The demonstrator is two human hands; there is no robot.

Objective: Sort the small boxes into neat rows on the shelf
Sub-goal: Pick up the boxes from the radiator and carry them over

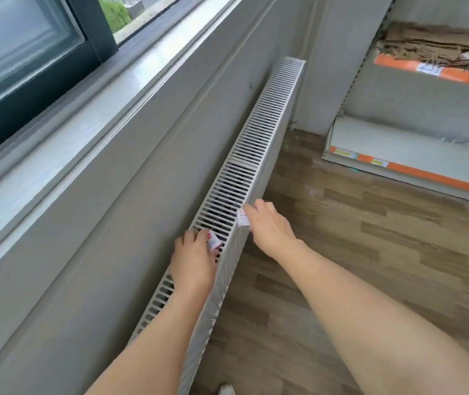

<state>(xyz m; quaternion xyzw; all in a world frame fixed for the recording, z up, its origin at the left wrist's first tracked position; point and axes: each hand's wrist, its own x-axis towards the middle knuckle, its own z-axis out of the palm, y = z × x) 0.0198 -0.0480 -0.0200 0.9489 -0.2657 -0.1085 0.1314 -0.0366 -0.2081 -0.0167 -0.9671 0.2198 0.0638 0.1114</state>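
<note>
Both my hands are over the top grille of a long white radiator [259, 129]. My left hand [194, 259] grips a small white box with red print [213, 240], fingers curled round it on the grille. My right hand [270, 226] holds a second small white box with red and dark lettering [243, 218] at the radiator's front edge. A grey shelf unit with orange edge strips [416, 169] stands at the far right, apart from both hands.
A grey wall and a windowsill [90, 109] run along the left under a dark-framed window. Torn cardboard [433, 44] lies on the upper shelf. Wood-pattern flooring [370, 238] spans the space between the radiator and the shelf unit.
</note>
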